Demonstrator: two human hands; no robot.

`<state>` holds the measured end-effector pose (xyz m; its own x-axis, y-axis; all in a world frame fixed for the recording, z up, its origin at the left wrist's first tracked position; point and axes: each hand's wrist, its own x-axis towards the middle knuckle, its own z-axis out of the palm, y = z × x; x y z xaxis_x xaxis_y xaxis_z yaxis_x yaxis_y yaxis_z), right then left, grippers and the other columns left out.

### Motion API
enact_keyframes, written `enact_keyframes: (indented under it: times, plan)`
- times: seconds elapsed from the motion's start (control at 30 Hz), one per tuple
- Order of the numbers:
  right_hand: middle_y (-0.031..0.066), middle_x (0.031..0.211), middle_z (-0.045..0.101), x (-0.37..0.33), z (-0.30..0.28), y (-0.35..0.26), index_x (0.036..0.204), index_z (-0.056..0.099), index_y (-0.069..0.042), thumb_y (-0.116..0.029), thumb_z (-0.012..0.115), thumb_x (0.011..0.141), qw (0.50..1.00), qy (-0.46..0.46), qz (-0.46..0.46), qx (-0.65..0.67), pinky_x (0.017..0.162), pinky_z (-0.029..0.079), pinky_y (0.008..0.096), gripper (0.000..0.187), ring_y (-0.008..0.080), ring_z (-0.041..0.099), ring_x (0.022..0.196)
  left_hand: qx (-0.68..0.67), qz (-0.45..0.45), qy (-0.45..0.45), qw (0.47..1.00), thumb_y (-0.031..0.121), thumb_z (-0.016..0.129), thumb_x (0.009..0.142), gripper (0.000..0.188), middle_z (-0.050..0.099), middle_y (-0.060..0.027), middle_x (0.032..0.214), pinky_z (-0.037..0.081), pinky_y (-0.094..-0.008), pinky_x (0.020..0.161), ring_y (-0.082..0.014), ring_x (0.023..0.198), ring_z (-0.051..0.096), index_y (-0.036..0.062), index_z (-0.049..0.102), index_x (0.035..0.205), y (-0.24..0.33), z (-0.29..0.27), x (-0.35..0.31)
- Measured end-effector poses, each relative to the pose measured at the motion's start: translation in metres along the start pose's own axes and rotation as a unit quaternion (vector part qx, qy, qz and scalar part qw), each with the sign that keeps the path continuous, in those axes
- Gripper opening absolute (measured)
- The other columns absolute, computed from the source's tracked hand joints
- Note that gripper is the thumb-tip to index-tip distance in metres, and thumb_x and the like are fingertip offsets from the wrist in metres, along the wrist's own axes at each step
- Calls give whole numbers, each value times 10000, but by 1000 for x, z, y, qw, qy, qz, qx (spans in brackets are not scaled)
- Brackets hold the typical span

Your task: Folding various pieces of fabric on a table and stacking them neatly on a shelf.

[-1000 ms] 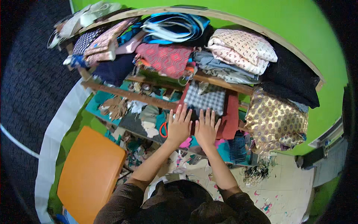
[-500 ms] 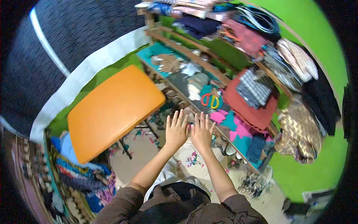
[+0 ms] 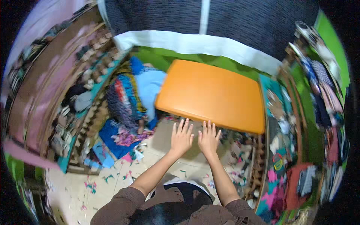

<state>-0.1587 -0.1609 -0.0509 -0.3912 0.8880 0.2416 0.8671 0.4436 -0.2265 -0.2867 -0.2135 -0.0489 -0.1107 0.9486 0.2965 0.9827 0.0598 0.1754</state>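
Both arms reach forward from brown sleeves. My left hand (image 3: 182,138) has its fingers stretched and apart, and it holds nothing. Close on its right, my right hand (image 3: 209,138) is likewise spread, palm down, with nothing in it. The fingertips of both come near the front edge of an orange table (image 3: 213,93); whether they touch it I cannot tell. Beyond the left end of the table lies a heap of folded cloth, with a light blue piece (image 3: 147,86) beside a patterned dark one (image 3: 119,98).
A rack with a teal shelf (image 3: 98,90) full of small things stands on the left. On the right, another shelf holds pink scraps (image 3: 268,197), scissors (image 3: 277,162) with coloured handles and a red cloth (image 3: 296,183). Fabric scraps (image 3: 91,186) litter the tiled floor (image 3: 112,198). A dark curtain (image 3: 161,17) hangs behind.
My view has swung to the left, so the orange table now lies straight ahead and the left rack shows. Both hands stay stretched out, fingers apart.
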Motion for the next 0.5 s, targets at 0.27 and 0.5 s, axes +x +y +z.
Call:
enact_keyframes:
  times: [0.27, 0.5]
  plan:
    - [139, 1378, 354, 40, 80, -196, 1327, 383, -98, -330, 402, 887, 978, -48, -186, 86, 1026, 172, 565, 498, 312, 320, 1275, 89, -151, -3, 984, 321, 451, 857, 459, 323, -124, 1396, 152, -495, 1060, -264, 1312, 256, 98, 477, 1258, -180, -35, -56]
    - [136, 1375, 359, 44, 116, -275, 1317, 392, -91, -347, 397, 891, 950, -139, -271, 68, 1028, 171, 565, 498, 309, 337, 1266, 94, -261, 29, 960, 324, 468, 848, 434, 367, -139, 1365, 186, -502, 1042, -279, 1265, 330, 87, 511, 1208, -259, -42, -108]
